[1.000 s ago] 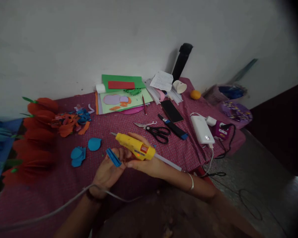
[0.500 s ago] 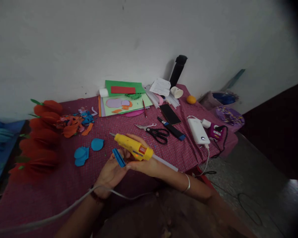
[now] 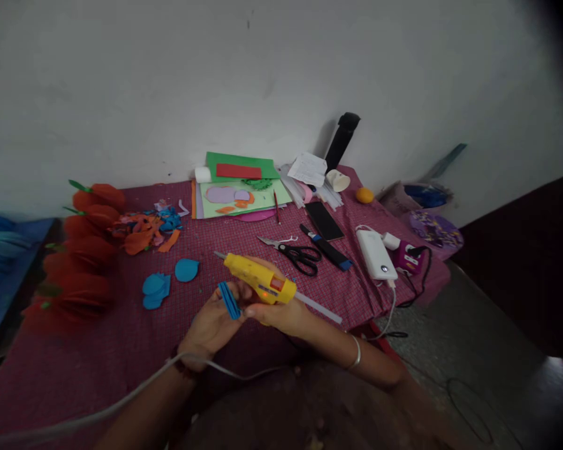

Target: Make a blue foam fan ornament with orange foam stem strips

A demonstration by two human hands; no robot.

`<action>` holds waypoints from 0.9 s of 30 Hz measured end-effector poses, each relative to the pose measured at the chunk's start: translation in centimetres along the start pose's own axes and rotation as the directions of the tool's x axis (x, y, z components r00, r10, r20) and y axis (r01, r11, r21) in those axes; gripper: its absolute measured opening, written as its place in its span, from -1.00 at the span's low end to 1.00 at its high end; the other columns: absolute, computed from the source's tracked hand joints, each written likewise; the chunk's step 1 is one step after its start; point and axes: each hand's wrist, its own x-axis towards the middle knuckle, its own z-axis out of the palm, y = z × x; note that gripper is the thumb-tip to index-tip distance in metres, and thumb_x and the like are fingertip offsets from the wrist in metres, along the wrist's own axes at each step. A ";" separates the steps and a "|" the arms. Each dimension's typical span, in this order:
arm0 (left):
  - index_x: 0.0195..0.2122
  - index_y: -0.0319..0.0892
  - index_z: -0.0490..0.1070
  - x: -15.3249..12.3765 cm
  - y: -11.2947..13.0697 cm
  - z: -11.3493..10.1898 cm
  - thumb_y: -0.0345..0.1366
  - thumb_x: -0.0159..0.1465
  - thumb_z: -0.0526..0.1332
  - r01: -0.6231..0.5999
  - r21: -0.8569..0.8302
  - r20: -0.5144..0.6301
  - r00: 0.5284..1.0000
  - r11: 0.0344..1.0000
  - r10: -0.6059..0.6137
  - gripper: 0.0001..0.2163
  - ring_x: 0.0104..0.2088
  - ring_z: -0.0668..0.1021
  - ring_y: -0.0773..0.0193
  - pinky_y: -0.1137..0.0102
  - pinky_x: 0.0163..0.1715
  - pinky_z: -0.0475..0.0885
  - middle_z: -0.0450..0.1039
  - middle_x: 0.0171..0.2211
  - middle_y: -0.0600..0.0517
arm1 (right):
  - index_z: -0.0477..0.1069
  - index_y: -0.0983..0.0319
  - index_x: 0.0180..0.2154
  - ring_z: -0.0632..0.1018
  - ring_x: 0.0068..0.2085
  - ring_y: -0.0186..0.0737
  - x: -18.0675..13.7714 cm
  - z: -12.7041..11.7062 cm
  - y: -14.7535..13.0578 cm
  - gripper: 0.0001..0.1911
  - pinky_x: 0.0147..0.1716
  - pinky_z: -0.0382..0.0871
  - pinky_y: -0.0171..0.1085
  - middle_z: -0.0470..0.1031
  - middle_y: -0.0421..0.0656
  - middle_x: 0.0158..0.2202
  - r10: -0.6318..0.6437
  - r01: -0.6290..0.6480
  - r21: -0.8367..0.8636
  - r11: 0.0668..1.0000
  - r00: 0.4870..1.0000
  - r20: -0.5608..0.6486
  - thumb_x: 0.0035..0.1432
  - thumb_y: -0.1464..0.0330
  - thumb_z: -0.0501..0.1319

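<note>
A small stack of folded blue paper (image 3: 229, 301) is pinched in my left hand (image 3: 211, 329), seen edge-on. My right hand (image 3: 281, 314) is wrapped round a yellow glue gun (image 3: 258, 278) with a lit orange light and a glue stick (image 3: 319, 307) jutting from its back. The nozzle points up and left, apart from the blue paper. My right thumb is close to the lower end of the stack; whether it touches cannot be made out. Left of my hands lie a blue paper cutout (image 3: 186, 270) and several overlapping blue cutouts (image 3: 154, 289).
Scissors (image 3: 298, 255), a cutter knife (image 3: 328, 248) and a phone (image 3: 325, 220) lie beyond my hands. At right are a power bank (image 3: 376, 253) and a purple plug box (image 3: 409, 257). Orange paper pumpkins (image 3: 82, 250) line the left, near paper scraps (image 3: 145, 231). A white cable (image 3: 122, 400) crosses my left wrist.
The whole view has shifted slightly, so things appear a little further right. Both hands keep their grip, and the glue gun and blue paper hold nearly the same pose.
</note>
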 end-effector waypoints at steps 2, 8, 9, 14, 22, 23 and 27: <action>-0.52 -0.19 0.52 0.0 0.0 -0.1 -0.32 -0.05 0.47 0.003 0.006 -0.005 1.000 1.000 -0.003 -0.85 -0.40 0.52 0.38 0.52 -0.36 0.45 0.49 -0.46 0.09 | 0.16 0.09 0.14 0.48 -0.18 -0.22 -0.1 0.0 0.0 -0.24 -0.04 0.41 -0.17 0.39 -0.18 -0.23 -0.014 0.013 0.023 1.000 1.000 0.018 -0.08 0.32 0.41; -0.53 -0.17 0.52 0.1 -0.2 0.0 -0.29 -0.05 0.47 -0.036 0.042 -0.011 0.999 0.998 0.036 -0.85 -0.37 0.52 0.35 0.50 -0.33 0.44 0.48 -0.45 0.09 | 0.06 0.07 0.21 0.48 -0.11 -0.20 -0.6 0.2 0.5 -0.18 0.00 0.39 -0.10 0.37 -0.13 -0.08 -0.049 0.039 -0.126 0.991 0.996 -0.078 -0.04 0.36 0.36; -0.52 -0.17 0.52 0.1 -0.2 0.2 -0.28 -0.04 0.47 -0.066 0.055 -0.020 0.998 0.996 0.067 -0.85 -0.37 0.51 0.35 0.50 -0.33 0.44 0.47 -0.45 0.09 | 0.03 0.07 0.23 0.48 -0.14 -0.20 -0.7 0.3 0.6 -0.16 -0.03 0.41 -0.10 0.37 -0.12 -0.08 -0.049 0.030 -0.167 0.986 0.992 -0.114 -0.04 0.38 0.35; -0.49 -0.15 0.55 0.2 0.0 0.8 -0.28 -0.02 0.45 -0.267 0.221 -0.047 0.958 0.938 0.283 -0.87 -0.35 0.50 0.33 0.48 -0.33 0.43 0.44 -0.44 0.08 | -0.06 0.05 0.25 0.45 -0.21 -0.23 -0.6 0.5 0.6 -0.10 -0.19 0.46 -0.18 0.38 -0.12 -0.11 -0.067 -0.009 -0.306 0.952 0.969 -0.237 -0.06 0.45 0.30; -0.50 -0.18 0.59 -0.4 0.1 -0.6 -0.39 -0.02 0.43 -0.352 0.483 0.031 0.922 0.802 0.387 -0.94 -0.42 0.46 0.29 0.44 -0.41 0.41 0.43 -0.42 0.00 | 0.01 0.03 0.22 0.40 -0.39 -0.34 -0.3 -0.3 1.0 -0.14 -0.48 0.37 -0.34 0.38 -0.20 -0.26 0.038 -0.096 -0.221 0.970 0.967 -0.253 -0.06 0.46 0.35; -0.50 -0.17 0.59 -0.5 0.1 -0.7 -0.41 -0.02 0.43 -0.350 0.497 0.039 0.923 0.794 0.383 -0.93 -0.43 0.45 0.30 0.44 -0.41 0.40 0.43 -0.42 0.01 | 0.02 0.03 0.22 0.39 -0.40 -0.35 -0.3 -0.2 0.9 -0.14 -0.49 0.36 -0.36 0.38 -0.21 -0.25 0.047 -0.100 -0.203 0.974 0.966 -0.253 -0.07 0.46 0.35; -0.54 -0.14 0.57 -0.5 0.2 -0.5 -0.42 -0.04 0.44 -0.383 0.523 0.075 0.911 0.761 0.406 -0.92 -0.45 0.43 0.33 0.47 -0.44 0.39 0.43 -0.44 0.05 | 0.04 0.03 0.22 0.41 -0.34 -0.33 0.0 0.2 -0.1 -0.11 -0.39 0.39 -0.35 0.39 -0.21 -0.23 0.063 -0.092 -0.112 0.989 0.969 -0.240 -0.10 0.47 0.36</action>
